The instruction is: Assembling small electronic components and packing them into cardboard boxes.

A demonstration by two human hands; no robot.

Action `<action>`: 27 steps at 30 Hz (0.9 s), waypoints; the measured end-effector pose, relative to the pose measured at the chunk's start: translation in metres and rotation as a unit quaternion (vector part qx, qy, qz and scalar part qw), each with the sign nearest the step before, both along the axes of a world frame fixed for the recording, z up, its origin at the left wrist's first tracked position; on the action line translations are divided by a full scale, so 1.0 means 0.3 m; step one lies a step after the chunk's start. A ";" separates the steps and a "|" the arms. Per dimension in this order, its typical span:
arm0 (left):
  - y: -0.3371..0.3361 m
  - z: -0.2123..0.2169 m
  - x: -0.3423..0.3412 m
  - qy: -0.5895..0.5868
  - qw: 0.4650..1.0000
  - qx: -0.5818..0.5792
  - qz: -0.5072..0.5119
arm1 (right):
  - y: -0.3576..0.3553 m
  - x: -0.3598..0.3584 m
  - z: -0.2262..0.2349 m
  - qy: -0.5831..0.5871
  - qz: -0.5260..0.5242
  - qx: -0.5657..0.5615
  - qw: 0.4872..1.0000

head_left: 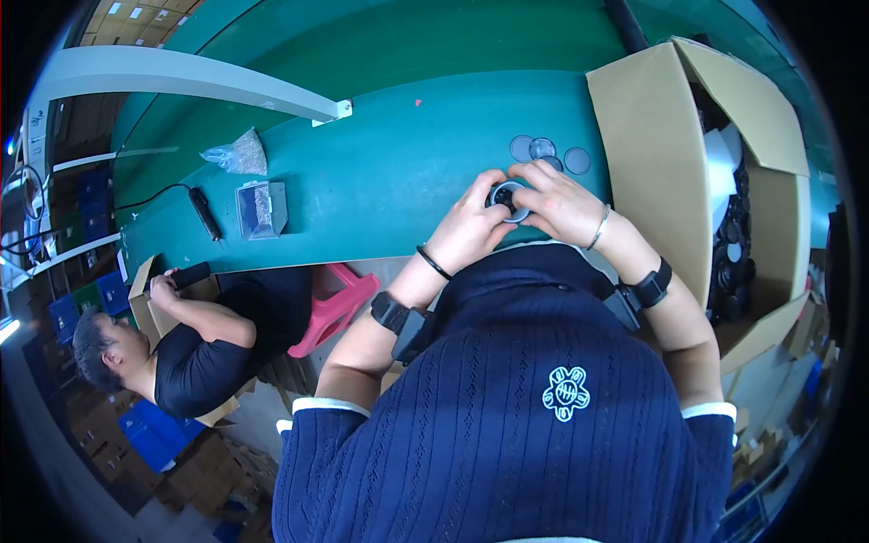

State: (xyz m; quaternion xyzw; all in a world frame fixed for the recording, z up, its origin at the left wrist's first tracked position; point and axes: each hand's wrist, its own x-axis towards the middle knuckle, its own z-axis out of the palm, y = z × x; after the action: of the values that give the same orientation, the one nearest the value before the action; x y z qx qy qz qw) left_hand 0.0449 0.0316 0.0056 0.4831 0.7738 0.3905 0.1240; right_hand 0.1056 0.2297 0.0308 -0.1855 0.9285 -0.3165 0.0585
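Observation:
My left hand and my right hand meet near the front edge of the green table. Between them they hold a small round black part with a silver rim. Fingers of both hands wrap its sides, so most of it is hidden. Just beyond the hands, several dark round discs lie flat on the table. Each forearm wears a dark strapped device and each wrist a thin bracelet.
A large open cardboard box with dark round parts inside stands to my right. On the left lie a clear plastic bag, a small clear box and a black tool with a cable. Another person sits lower left beside a pink stool.

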 end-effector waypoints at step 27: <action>0.034 -0.142 -0.043 -0.378 0.914 0.104 0.102 | 0.204 -0.137 -0.438 0.120 -0.327 0.025 0.937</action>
State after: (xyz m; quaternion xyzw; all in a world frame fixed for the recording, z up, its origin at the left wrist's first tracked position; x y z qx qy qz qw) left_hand 0.0319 0.0417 -0.0369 0.2280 0.6694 0.6329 0.3153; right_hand 0.0646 0.2909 -0.1007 0.0933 0.9456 -0.2704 -0.1551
